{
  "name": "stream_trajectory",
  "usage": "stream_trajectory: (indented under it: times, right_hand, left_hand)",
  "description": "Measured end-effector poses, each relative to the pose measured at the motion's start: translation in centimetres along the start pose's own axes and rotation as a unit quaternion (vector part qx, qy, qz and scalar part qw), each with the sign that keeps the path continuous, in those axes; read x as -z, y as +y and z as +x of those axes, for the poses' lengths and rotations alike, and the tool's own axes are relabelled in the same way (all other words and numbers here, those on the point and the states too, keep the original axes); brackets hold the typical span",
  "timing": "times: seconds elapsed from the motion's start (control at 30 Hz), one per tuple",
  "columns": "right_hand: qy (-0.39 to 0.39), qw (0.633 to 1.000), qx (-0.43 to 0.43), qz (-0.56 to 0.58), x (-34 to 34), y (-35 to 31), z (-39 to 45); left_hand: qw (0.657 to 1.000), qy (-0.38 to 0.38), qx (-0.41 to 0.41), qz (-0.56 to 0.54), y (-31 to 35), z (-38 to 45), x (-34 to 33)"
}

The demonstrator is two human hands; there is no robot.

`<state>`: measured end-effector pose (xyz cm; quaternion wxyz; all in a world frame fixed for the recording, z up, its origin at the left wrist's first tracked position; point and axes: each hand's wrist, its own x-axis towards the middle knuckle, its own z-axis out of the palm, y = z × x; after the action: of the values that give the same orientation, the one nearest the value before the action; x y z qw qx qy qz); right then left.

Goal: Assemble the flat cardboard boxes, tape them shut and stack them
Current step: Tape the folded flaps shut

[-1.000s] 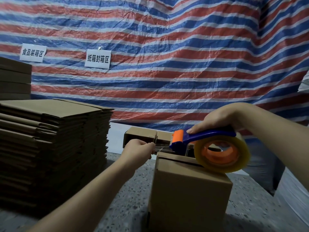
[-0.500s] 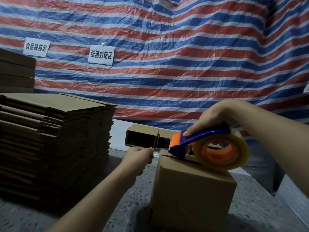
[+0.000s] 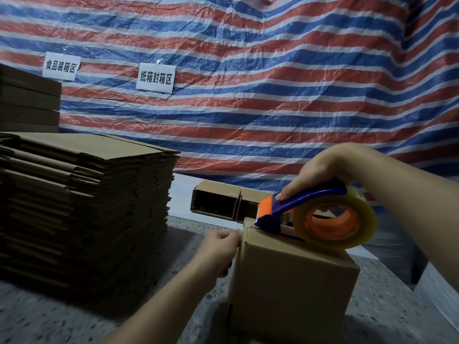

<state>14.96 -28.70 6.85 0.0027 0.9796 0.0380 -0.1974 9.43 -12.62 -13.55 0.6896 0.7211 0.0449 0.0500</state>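
An assembled brown cardboard box (image 3: 290,289) stands on the speckled table in front of me, its top flaps folded down. My right hand (image 3: 320,172) grips the blue and orange tape dispenser (image 3: 298,207), whose clear tape roll (image 3: 334,219) rests on the box top. The dispenser's nose sits at the far left edge of the top. My left hand (image 3: 218,249) pinches the tape end against the box's upper left side. A tall pile of flat cardboard boxes (image 3: 82,199) lies to the left.
An open-ended box (image 3: 218,199) lies on its side behind the one I work on. More stacked cartons (image 3: 27,100) stand at the far left. A striped tarp with two paper signs hangs behind the speckled table (image 3: 49,319). White material lies at the right edge.
My left hand has dropped from the box's top edge to its upper left side, drawing the tape end down. The dispenser has settled onto the top's far left edge.
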Motion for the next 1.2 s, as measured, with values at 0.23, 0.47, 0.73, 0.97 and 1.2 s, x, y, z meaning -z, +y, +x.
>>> stream_trajectory:
  times: [0.23,0.47,0.73,0.97,1.2]
  right_hand:
    - [-0.001,1.000,0.008,0.000,-0.2,-0.1,0.0]
    - [-0.014,1.000,-0.003,0.007,0.1,-0.1,0.2]
    - [-0.025,1.000,-0.012,0.002,0.2,-0.4,0.6]
    - [-0.014,1.000,-0.017,-0.019,0.3,-0.6,0.4]
    - [-0.011,0.999,-0.031,0.007,0.9,0.3,0.3]
  left_hand:
    - [0.999,-0.002,0.033,-0.017,-0.5,0.6,-0.4]
    - [0.987,0.101,0.123,-0.025,-3.1,-0.1,0.2]
    - [0.958,-0.028,-0.234,0.164,1.6,-1.6,-0.6]
    - [0.919,0.003,-0.278,0.278,0.7,-2.0,-1.1]
    - [0.871,0.039,-0.268,0.411,1.0,-1.9,-1.0]
